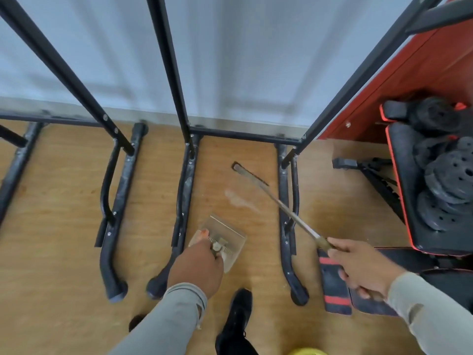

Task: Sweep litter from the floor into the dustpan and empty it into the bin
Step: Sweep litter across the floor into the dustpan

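- At the bottom edge, a small part of something yellow [307, 351] shows; what it is cannot be told.
- A black shoe [239, 313] stands on the wooden floor [64, 201] between the two arms, with its toe pointing toward the wall.
- The left hand [195, 267] has its fingers clenched around the short handle of the dustpan [225, 237], so it grasps it.
- The dustpan is clear and sits low at the floor, just in front of the left hand. Its open mouth points up and to the right, toward the dust.
- The right hand [363, 267] grasps the broom [291, 213] with fingers curled around the handle near its upper end.
- The long axis of the broom runs from the right hand, at lower right, up and to the left. Its dark head lies on the floor at the far end.
- A pale patch of dust [238, 198] lies on the floor between the dustpan mouth and the broom head, just beside the broom handle.
- Black metal frames [120, 201] stand on the floor to the left and right of this area.
- At the right, black weight plates [450, 180] lie on a black and red bench [409, 201].
- Farthest away is the pale wall [243, 60].
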Tool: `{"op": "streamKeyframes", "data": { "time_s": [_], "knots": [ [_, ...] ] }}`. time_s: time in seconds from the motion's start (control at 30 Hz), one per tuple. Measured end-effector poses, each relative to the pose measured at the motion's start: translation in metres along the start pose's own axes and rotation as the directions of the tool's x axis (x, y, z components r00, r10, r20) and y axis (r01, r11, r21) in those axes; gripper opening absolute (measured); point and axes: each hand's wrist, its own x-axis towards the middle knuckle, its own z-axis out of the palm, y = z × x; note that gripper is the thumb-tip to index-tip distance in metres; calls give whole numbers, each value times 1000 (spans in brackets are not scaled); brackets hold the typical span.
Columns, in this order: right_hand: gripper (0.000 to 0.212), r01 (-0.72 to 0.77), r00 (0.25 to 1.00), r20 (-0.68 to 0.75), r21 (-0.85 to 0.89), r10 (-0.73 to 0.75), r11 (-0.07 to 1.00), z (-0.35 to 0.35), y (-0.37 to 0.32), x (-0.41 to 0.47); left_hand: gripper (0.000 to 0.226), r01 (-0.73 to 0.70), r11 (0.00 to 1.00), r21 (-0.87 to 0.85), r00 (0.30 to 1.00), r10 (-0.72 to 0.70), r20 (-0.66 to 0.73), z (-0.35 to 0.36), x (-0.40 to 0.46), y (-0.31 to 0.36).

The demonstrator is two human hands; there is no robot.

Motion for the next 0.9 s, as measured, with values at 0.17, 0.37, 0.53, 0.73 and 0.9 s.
{"op": "streamKeyframes", "data": {
  "time_s": [0.17, 0.37, 0.53, 0.73, 0.9],
  "knots": [
    [31, 54, 998, 8, -559, -59, 827, 7, -92, 120, 14, 5, 1000, 24, 1000, -5, 19, 8, 2, -4],
    [40, 153, 988, 134, -818, -75, 554, 78, -94, 176, 14, 19, 1000, 14, 1000, -19, 17, 13, 6, -6],
    [62, 19, 993, 106, -551, 48, 834, 78, 4, 97, 14, 22, 1000, 8, 1000, -22, 6, 5, -2, -3],
    [36, 80, 993, 117, -582, -15, 809, 12, 19, 13, 12, 43, 998, -36, 999, -43, 4, -7, -37, -17],
    [28, 176, 984, 133, -557, -121, 812, 19, -39, 32, 7, 72, 994, -88, 997, -72, 3, -12, -61, -34]
  ]
}}
